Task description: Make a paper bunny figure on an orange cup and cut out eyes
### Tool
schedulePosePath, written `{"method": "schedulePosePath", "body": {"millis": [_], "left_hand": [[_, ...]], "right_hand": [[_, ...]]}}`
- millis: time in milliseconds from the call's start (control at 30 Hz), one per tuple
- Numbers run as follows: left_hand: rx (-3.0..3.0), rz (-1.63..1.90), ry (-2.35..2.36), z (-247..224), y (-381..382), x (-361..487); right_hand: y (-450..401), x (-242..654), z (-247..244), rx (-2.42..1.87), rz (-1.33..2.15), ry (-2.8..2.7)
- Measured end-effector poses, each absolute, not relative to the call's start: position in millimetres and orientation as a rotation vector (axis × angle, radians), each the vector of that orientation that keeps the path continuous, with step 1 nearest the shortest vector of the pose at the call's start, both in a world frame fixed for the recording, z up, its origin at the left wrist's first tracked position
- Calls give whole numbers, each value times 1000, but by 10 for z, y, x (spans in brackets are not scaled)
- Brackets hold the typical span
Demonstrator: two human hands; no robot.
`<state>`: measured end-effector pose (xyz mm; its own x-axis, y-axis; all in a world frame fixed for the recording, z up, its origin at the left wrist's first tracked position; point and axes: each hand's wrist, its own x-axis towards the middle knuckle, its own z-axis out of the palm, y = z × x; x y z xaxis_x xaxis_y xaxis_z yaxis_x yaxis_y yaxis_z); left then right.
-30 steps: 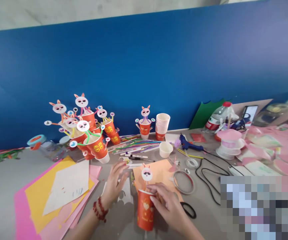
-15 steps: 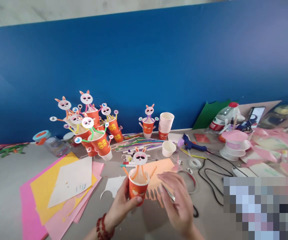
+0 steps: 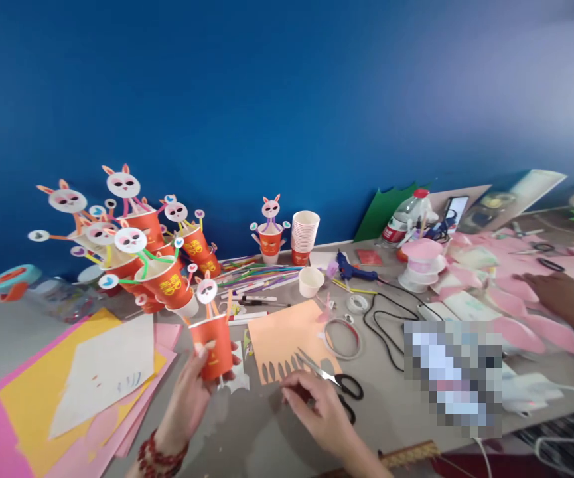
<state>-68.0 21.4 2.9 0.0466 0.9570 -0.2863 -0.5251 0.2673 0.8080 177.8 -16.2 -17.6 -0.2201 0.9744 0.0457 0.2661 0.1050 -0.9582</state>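
Note:
My left hand (image 3: 193, 385) is wrapped round a red paper cup (image 3: 213, 348), which has a white rabbit face (image 3: 207, 290) on orange pipe cleaners rising above its rim. Low over the table, my right hand (image 3: 311, 405) has its fingers curled beside black-handled scissors (image 3: 334, 378); whether anything is between them is hidden. The scissors lie partly on an orange sheet (image 3: 281, 335) with leaf-shaped cut-outs along its near edge. A scrap of white paper (image 3: 238, 375) shows just right of the held cup.
Finished rabbit cups (image 3: 167, 282) cluster at the left, behind coloured paper sheets (image 3: 32, 392). Stacked cups (image 3: 305, 232), pens, a glue gun (image 3: 356, 271) and a bottle (image 3: 409, 212) stand or lie farther back. Another person's hand (image 3: 550, 292) rests near pink pieces at right.
The view has turned right. My left hand has carried the rabbit cup left and tilted it. My right hand has moved down and away from the cup, curling its fingers; the scissors are now plainly visible.

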Motion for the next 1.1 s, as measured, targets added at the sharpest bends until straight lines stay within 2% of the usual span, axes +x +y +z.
{"method": "schedulePosePath", "body": {"millis": [100, 200, 300, 367, 533, 733, 800, 933, 1100], "left_hand": [[551, 1228, 830, 177, 207, -674], [624, 1150, 741, 234, 104, -448], [780, 1037, 742, 152, -14, -189], [864, 1005, 753, 55, -63, -110], [922, 1051, 758, -105, -59, -201], [950, 1236, 883, 7, 133, -532], [1003, 1320, 1063, 85, 207, -679], [1171, 1190, 1300, 191, 280, -865], [1255, 1113, 1395, 88, 266, -906]], "right_hand": [[-125, 1693, -195, -1105, 1377, -1340], [-72, 1476, -210, -793, 1697, -1049], [-69, 1236, -241, -637, 2022, -883], [-86, 1140, -250, -624, 2081, -764], [-93, 1141, -149, -627, 2101, -548], [63, 1564, -19, -653, 2017, -580], [131, 1805, -27, -763, 1851, -636], [179, 2124, -102, -1040, 1521, -820], [102, 2059, -206, -1177, 1396, -1125]]}}
